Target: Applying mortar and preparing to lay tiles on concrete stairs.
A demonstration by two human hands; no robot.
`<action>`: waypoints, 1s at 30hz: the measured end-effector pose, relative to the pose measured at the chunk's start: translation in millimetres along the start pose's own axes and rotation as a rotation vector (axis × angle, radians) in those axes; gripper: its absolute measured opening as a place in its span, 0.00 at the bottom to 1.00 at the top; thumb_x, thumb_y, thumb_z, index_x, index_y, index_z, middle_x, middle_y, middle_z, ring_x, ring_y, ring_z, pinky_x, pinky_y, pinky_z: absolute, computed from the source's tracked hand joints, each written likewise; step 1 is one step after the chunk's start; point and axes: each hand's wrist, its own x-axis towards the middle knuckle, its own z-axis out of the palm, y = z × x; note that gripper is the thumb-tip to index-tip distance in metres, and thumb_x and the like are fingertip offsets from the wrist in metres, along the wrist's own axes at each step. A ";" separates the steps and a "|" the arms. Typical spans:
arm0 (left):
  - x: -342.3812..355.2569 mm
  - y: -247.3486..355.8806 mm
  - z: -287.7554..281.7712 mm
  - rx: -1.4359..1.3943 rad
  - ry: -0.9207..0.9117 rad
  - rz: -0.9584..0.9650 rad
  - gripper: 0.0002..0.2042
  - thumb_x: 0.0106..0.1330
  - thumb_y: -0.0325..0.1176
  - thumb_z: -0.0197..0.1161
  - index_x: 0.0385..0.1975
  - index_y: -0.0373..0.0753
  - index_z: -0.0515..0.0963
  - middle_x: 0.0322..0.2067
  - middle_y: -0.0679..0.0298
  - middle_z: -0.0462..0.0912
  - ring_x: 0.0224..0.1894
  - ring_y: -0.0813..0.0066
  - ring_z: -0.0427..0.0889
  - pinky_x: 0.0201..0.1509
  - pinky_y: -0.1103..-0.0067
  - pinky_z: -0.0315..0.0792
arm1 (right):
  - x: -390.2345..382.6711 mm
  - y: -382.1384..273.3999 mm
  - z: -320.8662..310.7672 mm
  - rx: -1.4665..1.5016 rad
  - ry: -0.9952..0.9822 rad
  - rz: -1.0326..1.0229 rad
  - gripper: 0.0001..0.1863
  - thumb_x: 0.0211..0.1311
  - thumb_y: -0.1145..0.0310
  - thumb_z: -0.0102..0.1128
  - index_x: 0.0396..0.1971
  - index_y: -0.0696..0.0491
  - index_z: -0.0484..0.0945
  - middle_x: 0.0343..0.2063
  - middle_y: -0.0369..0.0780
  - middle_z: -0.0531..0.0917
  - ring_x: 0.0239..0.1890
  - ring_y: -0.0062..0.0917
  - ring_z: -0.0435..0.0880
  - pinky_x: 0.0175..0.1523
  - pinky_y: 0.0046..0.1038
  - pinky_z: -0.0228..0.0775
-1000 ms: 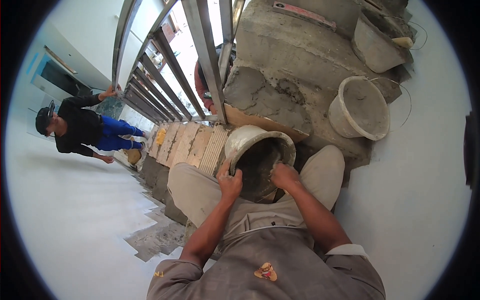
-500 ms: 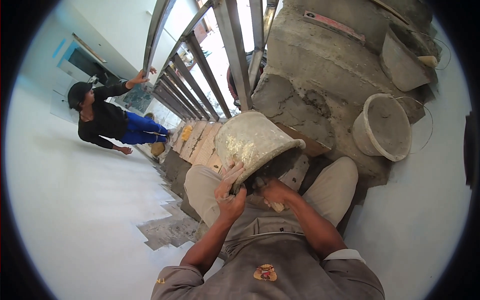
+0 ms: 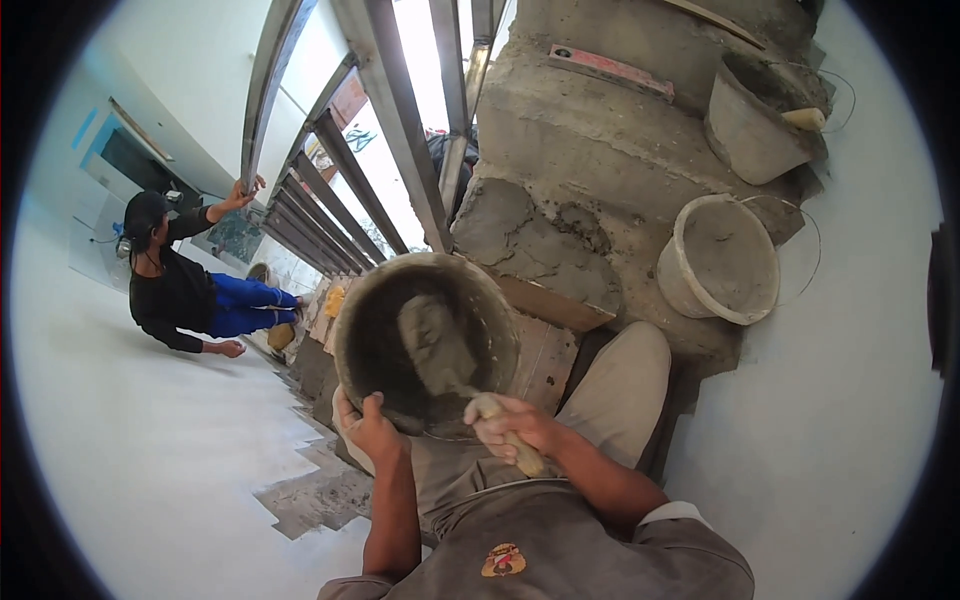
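Observation:
A mortar-stained bucket (image 3: pixel 352 318) rests over my lap, its mouth turned up toward me. My left hand (image 3: pixel 370 428) is closed on the near left part of its rim, with the thumb on the inner side. My right hand (image 3: pixel 512 425) is wrapped round the wooden handle of a trowel (image 3: pixel 528 460), at the bucket's near right rim. The trowel's blade reaches inside the bucket, and wet grey mortar (image 3: pixel 438 345) covers it, so its outline is hard to make out. Dark residue coats the inner wall.
Concrete steps rise ahead, with fresh mortar (image 3: pixel 540 240) on the nearest. Two more buckets, one nearer (image 3: pixel 668 265) and one farther (image 3: pixel 740 140), stand at right. A red level (image 3: pixel 612 72) lies higher up. Metal railing (image 3: pixel 395 110) runs at left; beyond it, a person (image 3: pixel 185 285) grips a rail.
The bucket, tipped over to the right before, now has its mouth facing up. My left hand has shifted along with its rim. The trowel blade has come into sight inside, loaded with mortar.

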 end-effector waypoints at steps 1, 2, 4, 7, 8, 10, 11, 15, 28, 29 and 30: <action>7.4 -0.5 -3.8 -0.054 0.031 -0.010 0.25 0.57 0.16 0.57 0.57 0.32 0.76 0.50 0.62 0.81 0.48 0.72 0.81 0.57 0.77 0.74 | -14.3 -5.2 3.7 0.030 0.000 -0.087 0.18 0.66 0.71 0.60 0.54 0.59 0.71 0.25 0.35 0.73 0.18 0.17 0.74 0.24 0.24 0.71; 15.4 -0.6 -7.5 -0.031 0.072 0.008 0.27 0.55 0.16 0.58 0.59 0.33 0.75 0.50 0.62 0.81 0.48 0.70 0.81 0.56 0.76 0.75 | -28.2 -12.7 6.1 0.057 -0.024 -0.182 0.19 0.67 0.71 0.60 0.55 0.60 0.71 0.26 0.36 0.74 0.19 0.17 0.74 0.24 0.24 0.71; 32.1 2.4 -17.8 -0.080 0.139 0.015 0.28 0.55 0.15 0.57 0.60 0.34 0.74 0.50 0.62 0.81 0.48 0.70 0.81 0.56 0.75 0.75 | -57.3 -34.6 6.0 -0.313 0.227 -0.367 0.23 0.63 0.72 0.60 0.57 0.60 0.71 0.28 0.37 0.77 0.20 0.19 0.77 0.26 0.24 0.73; 61.0 13.9 -38.3 -0.180 0.249 0.013 0.29 0.54 0.17 0.57 0.61 0.36 0.73 0.48 0.62 0.81 0.48 0.69 0.80 0.56 0.73 0.76 | -79.8 -62.0 -14.2 -0.923 0.794 -0.553 0.22 0.65 0.72 0.57 0.58 0.58 0.71 0.34 0.41 0.81 0.26 0.23 0.81 0.33 0.28 0.76; 71.3 19.4 -48.1 -0.195 0.290 0.003 0.29 0.54 0.17 0.57 0.60 0.36 0.73 0.48 0.62 0.80 0.47 0.68 0.80 0.56 0.72 0.76 | -80.9 -68.7 -28.8 -1.077 0.948 -0.614 0.21 0.66 0.72 0.58 0.58 0.58 0.71 0.36 0.45 0.83 0.29 0.30 0.85 0.36 0.33 0.79; 92.7 28.5 -67.9 -0.248 0.374 -0.016 0.27 0.54 0.19 0.58 0.58 0.37 0.73 0.48 0.61 0.79 0.46 0.65 0.80 0.56 0.69 0.76 | -58.9 -85.9 -69.8 -1.504 1.431 -0.513 0.21 0.67 0.70 0.59 0.58 0.59 0.70 0.39 0.51 0.84 0.36 0.43 0.86 0.43 0.41 0.78; 103.0 31.5 -79.9 -0.289 0.422 -0.027 0.27 0.53 0.20 0.58 0.57 0.37 0.73 0.47 0.61 0.79 0.46 0.63 0.80 0.56 0.67 0.76 | -55.9 -87.6 -87.3 -1.666 1.682 -0.380 0.21 0.67 0.69 0.60 0.58 0.59 0.69 0.40 0.54 0.84 0.40 0.50 0.87 0.46 0.45 0.78; 151.9 33.8 -140.5 -0.322 0.618 0.080 0.24 0.54 0.23 0.61 0.54 0.37 0.72 0.48 0.57 0.75 0.44 0.57 0.79 0.55 0.59 0.76 | -59.2 -85.6 -125.7 -1.650 1.600 -0.326 0.23 0.68 0.65 0.61 0.57 0.60 0.68 0.45 0.59 0.83 0.50 0.59 0.82 0.53 0.51 0.74; 279.3 38.7 -247.8 -0.534 0.522 -0.267 0.24 0.60 0.26 0.43 0.45 0.06 0.76 0.50 0.29 0.80 0.56 0.32 0.80 0.64 0.45 0.77 | -57.3 -150.6 -92.2 -1.543 1.620 -0.872 0.23 0.71 0.59 0.59 0.57 0.59 0.72 0.45 0.57 0.84 0.50 0.57 0.83 0.52 0.49 0.75; 282.3 39.4 -248.6 -0.525 0.527 -0.249 0.24 0.62 0.27 0.45 0.47 0.05 0.73 0.51 0.30 0.80 0.55 0.33 0.81 0.63 0.45 0.78 | -57.1 -153.4 -95.6 -1.562 1.670 -0.735 0.23 0.71 0.59 0.58 0.58 0.59 0.72 0.45 0.57 0.84 0.51 0.56 0.83 0.52 0.49 0.75; 285.1 40.3 -248.5 -0.499 0.530 -0.244 0.24 0.62 0.27 0.46 0.48 0.06 0.73 0.51 0.31 0.80 0.55 0.34 0.80 0.63 0.45 0.78 | -57.4 -154.4 -99.7 -1.588 1.661 -0.565 0.24 0.71 0.58 0.59 0.58 0.59 0.72 0.46 0.56 0.84 0.52 0.56 0.83 0.53 0.49 0.75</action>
